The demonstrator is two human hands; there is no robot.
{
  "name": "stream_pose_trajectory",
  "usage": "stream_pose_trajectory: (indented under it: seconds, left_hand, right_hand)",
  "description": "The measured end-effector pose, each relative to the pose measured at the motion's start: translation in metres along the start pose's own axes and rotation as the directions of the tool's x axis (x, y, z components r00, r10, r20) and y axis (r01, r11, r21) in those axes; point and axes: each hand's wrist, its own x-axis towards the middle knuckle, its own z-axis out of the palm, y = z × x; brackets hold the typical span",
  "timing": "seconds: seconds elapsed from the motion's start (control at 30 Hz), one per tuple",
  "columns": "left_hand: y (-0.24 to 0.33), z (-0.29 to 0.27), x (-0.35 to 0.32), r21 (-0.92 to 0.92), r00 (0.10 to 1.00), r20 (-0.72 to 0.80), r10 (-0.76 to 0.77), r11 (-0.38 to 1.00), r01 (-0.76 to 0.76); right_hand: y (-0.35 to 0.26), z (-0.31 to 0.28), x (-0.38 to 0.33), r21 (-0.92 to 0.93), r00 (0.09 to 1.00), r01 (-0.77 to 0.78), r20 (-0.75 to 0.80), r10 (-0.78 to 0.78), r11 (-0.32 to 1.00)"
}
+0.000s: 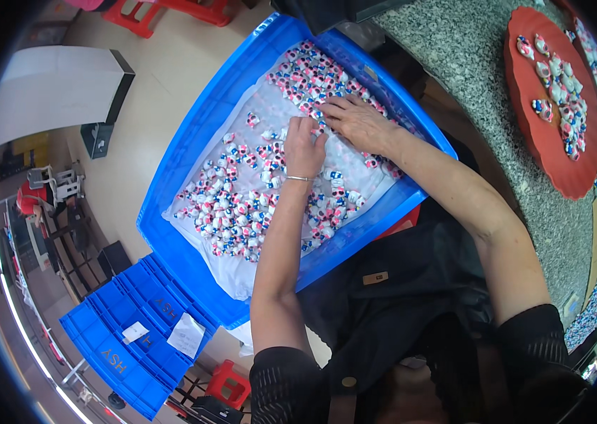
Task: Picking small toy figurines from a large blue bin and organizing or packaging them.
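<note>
Pale floor (153, 92) spreads out to the left of the blue crate (189, 141), as I see it over my head feed, and a speckled grey desk (446, 60) runs along its right. Inside the crate, small white figures (231, 219) with pink, blue and dark markings lie loose on a white liner (224, 274); one broad heap covers the crate's near part, and another lies toward its far end. Near the crate's middle I see the left hand (303, 150), a bracelet (300, 178) at its wrist, curled downward among the figures; I cannot tell whether its fingers close on one. The right hand (358, 127) is just beside it, toward the crate's right wall, its fingers apart and their tips at the far heap. Right of the crate, a red wavy-edged tray (535, 152) on the desk carries more such figures. Left of the crate's near end I see stacked blue crates (93, 328) bearing paper slips (187, 336).
</note>
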Motion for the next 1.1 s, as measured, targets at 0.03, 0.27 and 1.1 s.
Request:
stream_pose_trajectory:
  seconds: [0.03,0.27,1.1]
  left_hand:
    - [0.0,0.0,0.001,-0.019,1.0,0.008,-0.016,1.0,0.016]
    - [0.004,-0.005,0.002,-0.116,0.998,0.036,-0.047,0.992,0.051]
    - [0.037,-0.062,-0.017,0.252,0.936,0.342,0.086,0.951,-0.18]
  right_hand:
    - [0.0,0.0,-0.001,-0.001,1.0,0.0,0.001,0.0,1.0]
    - [-0.008,-0.004,0.007,-0.011,0.996,0.002,-0.086,-0.003,1.0]
    - [-0.009,-0.019,-0.007,0.083,0.992,-0.024,-0.118,0.034,0.996]
